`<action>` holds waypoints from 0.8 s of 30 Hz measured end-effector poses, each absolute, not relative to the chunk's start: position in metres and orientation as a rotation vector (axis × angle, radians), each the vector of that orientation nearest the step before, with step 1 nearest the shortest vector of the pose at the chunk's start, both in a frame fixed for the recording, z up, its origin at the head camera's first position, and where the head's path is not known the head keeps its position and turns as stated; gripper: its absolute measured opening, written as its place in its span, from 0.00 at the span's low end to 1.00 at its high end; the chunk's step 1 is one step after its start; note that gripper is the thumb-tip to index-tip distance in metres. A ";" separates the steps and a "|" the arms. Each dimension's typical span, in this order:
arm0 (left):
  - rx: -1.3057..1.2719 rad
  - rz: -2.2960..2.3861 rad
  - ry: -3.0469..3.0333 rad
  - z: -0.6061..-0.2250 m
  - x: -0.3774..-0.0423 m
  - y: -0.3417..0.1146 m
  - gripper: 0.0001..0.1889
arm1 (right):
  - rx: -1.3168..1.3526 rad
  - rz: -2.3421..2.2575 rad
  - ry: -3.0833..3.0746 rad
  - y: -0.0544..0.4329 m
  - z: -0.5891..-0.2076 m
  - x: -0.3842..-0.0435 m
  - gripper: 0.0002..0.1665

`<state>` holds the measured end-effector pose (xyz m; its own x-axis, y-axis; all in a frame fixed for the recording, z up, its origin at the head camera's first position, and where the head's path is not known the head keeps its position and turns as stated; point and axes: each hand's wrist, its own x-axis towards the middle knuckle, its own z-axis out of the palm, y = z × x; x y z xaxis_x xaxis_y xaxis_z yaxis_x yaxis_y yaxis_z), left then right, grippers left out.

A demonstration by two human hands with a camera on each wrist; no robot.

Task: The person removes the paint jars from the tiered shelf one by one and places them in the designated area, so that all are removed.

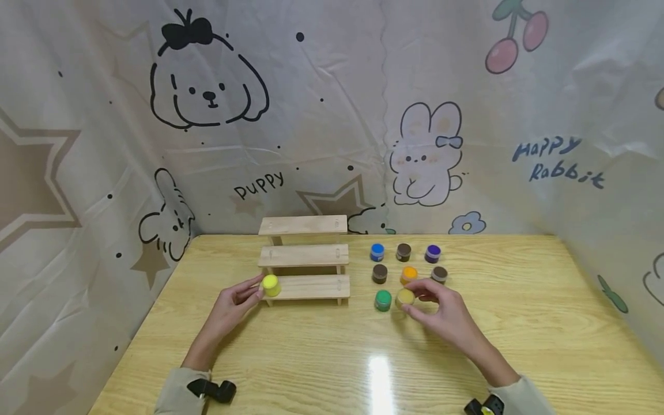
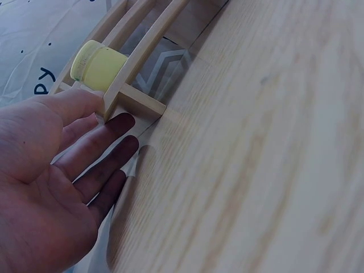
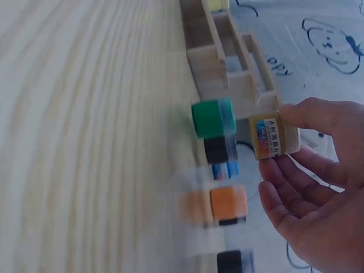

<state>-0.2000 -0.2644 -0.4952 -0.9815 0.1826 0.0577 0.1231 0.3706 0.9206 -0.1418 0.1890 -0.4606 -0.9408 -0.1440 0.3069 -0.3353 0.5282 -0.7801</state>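
A three-step wooden stand (image 1: 306,286) sits on the table, with a yellow paint jar (image 1: 271,285) upright at the left end of its lowest step. Beside that end is my left hand (image 1: 233,302), its thumb and index fingertip at the step's edge and the other fingers loosely extended below, in the left wrist view. My right hand (image 1: 443,311) pinches an ochre paint jar (image 3: 266,136) between thumb and fingers, and the right wrist view shows it raised off the tabletop. Next to it stands a green paint jar (image 1: 383,300).
Behind the green jar, several more jars stand in rows: blue (image 1: 377,252), purple (image 1: 433,253), orange (image 1: 408,275) and dark brown ones (image 1: 380,274). A printed curtain (image 1: 332,115) hangs along the table's back edge and sides.
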 end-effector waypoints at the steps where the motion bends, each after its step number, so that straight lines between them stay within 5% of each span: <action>1: 0.289 1.709 2.557 -0.496 -0.200 -0.265 0.26 | 0.396 1.379 -2.575 0.191 -0.462 -0.142 0.20; 24: 0.276 1.701 2.555 -0.498 -0.201 -0.266 0.27 | 0.226 1.370 -2.801 0.214 -0.483 -0.156 0.20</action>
